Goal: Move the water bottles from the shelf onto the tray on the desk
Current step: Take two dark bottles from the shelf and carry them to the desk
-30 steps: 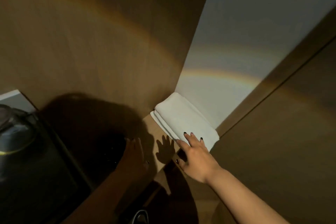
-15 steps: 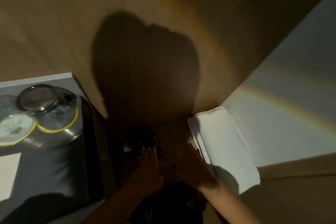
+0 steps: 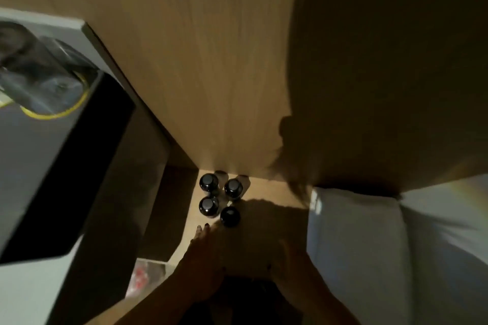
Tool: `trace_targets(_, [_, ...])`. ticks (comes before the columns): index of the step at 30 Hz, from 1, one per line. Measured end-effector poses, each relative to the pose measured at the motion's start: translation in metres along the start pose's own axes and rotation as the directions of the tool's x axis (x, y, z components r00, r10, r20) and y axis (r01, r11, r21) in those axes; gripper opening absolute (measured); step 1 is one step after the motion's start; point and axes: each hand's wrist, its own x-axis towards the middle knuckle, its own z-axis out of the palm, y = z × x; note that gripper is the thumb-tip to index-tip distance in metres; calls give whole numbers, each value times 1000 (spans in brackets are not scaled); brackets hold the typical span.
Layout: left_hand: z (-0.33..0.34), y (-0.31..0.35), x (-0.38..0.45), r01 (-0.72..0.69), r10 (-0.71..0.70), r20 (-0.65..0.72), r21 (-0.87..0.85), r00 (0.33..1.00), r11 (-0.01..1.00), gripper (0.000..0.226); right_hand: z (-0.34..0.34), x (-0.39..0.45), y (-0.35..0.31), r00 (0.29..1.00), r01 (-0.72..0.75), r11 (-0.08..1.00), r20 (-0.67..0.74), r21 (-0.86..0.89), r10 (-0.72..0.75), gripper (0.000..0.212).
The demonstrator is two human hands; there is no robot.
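Just short of the four black-capped water bottles [image 3: 220, 199] on the wooden shelf [image 3: 264, 195], your empty left hand [image 3: 203, 258] and right hand [image 3: 293, 264] reach with fingers extended; grasp bottle bodies, not caps.

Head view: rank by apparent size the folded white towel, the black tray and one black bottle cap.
1. Black tray and folded white towel: both large and cut off by the frame, the tray nearer the camera, so unranked.
2. Black bottle cap: clearly smallest; all four caps look alike.
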Motion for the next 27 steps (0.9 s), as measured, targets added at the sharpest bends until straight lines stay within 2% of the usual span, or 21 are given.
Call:
trace_targets(1, [8,3,3,32,-32,28,12,999,999,82,-1,11,8,1000,-24,999,14,25,24,69])
trace_targets(3, [26,5,14,97,-97,44,-8,994,995,82,3,33,24,997,-59,997,50,52,56,69])
trace_targets(6, [53,-3,42,146,-153,-101,-76,983,986,81,15,61,39,998,-27,998,66,52,24,67])
trace_targets(11, [91,-16,82,181,-202,-293,-95,935,979,89,40,96,57,998,41,998,36,56,-43,64])
trace_targets(15, [116,-30,111,41,-55,-489,-39,871,998,89,53,111,70,999,27,993,23,112,-30,65])
trace_targets(19, [116,-24,116,-206,69,-490,-230,869,951,71,61,115,77,1000,19,994,15,111,-21,65])
trace_targets(21, [115,-20,116,-270,115,-484,-264,868,926,65,62,115,77,999,29,993,19,116,-32,65])
trace_targets(27, [111,-30,126,-119,66,-365,-124,929,985,51,55,117,66,998,68,992,12,107,-69,66])
